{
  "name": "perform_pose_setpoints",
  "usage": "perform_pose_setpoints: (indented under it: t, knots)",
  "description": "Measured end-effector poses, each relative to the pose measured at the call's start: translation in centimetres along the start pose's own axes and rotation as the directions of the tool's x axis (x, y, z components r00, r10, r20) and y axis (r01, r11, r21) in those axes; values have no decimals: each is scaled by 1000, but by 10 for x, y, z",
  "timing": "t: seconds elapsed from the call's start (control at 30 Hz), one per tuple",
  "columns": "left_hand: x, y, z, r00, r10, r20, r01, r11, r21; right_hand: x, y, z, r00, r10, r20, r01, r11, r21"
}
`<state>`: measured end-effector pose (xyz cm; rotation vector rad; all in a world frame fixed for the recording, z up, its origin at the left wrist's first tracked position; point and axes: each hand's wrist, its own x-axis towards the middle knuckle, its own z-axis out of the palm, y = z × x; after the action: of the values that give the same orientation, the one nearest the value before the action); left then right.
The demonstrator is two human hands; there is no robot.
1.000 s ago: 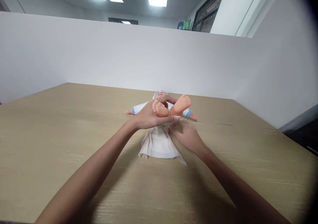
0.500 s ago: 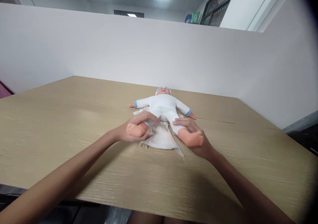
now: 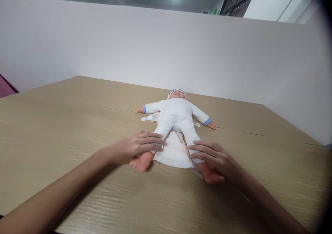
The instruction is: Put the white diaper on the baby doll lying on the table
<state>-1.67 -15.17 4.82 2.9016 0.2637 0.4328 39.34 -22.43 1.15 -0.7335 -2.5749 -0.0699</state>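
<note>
A baby doll (image 3: 177,107) in a white suit with blue cuffs and a lettered headband lies on its back, arms spread and legs apart. Under its hips and between its legs lies an unfolded white diaper (image 3: 175,151), with a side tab (image 3: 147,118) sticking out past the doll's waist. My left hand (image 3: 140,145) rests with outstretched fingers across the lower leg on the left. On the other lower leg lies my right hand (image 3: 211,154), its fingers likewise extended. The doll's bare feet show below both hands. My thumbs are mostly hidden.
The wooden table (image 3: 77,130) has a thin seam running across it behind the doll. A white partition wall (image 3: 124,47) rises along its far edge. Something pink (image 3: 7,87) shows at the far left.
The doll's legs, raised in my hands before, are now lowered onto the table. My hands have gone from holding round the legs to lying on top of them. The view has tilted down slightly.
</note>
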Motion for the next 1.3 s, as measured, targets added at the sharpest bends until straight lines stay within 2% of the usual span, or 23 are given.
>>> perform_pose_setpoints:
  t: [0.43,0.6,0.8,0.9,1.0,1.13,1.3]
  knots:
    - [-1,0,5,999,-43,13,43,999,-23,5,-6,2,999,41,-20,-41,999,-6]
    - [1,1,4,995,-89,48,93,993,-76,5,-7,0,997,80,4,-80,995,60]
    - [3,3,2,990,-137,40,143,969,-200,8,-11,-7,995,97,14,-98,988,121]
    - [4,7,-1,979,-191,68,202,940,-274,4,-8,-8,992,127,26,-130,971,200]
    - [6,13,-3,971,-235,51,239,918,-317,-3,-1,-6,984,173,36,-176,941,291]
    - [10,22,1,949,-316,9,307,914,-267,-7,1,-6,973,230,28,-225,912,343]
    - [19,35,12,935,-355,-25,350,931,-104,5,-23,-15,939,345,9,-332,896,296]
